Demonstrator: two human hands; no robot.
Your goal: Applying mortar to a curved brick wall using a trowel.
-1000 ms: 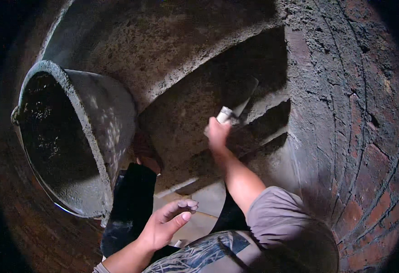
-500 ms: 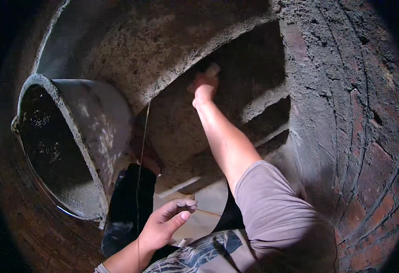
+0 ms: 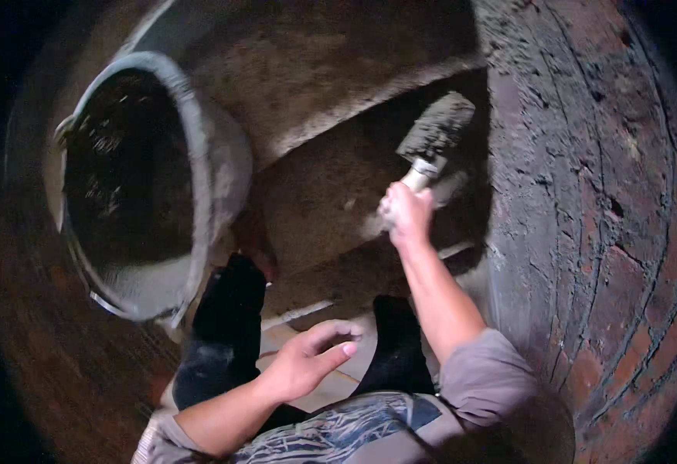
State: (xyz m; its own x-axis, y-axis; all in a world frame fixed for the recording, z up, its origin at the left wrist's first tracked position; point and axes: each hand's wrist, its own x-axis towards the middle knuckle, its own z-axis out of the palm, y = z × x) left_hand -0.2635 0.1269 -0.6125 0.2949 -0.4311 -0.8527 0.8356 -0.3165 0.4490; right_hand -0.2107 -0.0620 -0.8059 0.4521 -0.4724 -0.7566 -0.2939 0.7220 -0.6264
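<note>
My right hand (image 3: pixel 409 213) is wrapped round the pale handle of a trowel (image 3: pixel 439 127), whose blade carries a heap of wet grey mortar. The blade points up and away from me, a little short of the rough wall on the right. Held in front of my body, my left hand (image 3: pixel 311 359) is empty, with its fingers loosely curved and the thumb apart. To the left stands a large bucket (image 3: pixel 222 162), tilted so its wide mouth shows. Grey mortar (image 3: pixel 149 286) coats its inner wall; the deeper inside is dark.
A brick wall (image 3: pixel 578 232) smeared with rough, grooved mortar rises along the right. My dark-trousered legs (image 3: pixel 226 332) are spread below, with a pale sheet (image 3: pixel 338 379) between them. A light ridge (image 3: pixel 338 116) crosses the shadowed brown surface ahead.
My right hand has come out of the shadow toward the right wall, and the mortar-laden trowel now shows clearly. My left hand has shifted slightly right. The view has turned.
</note>
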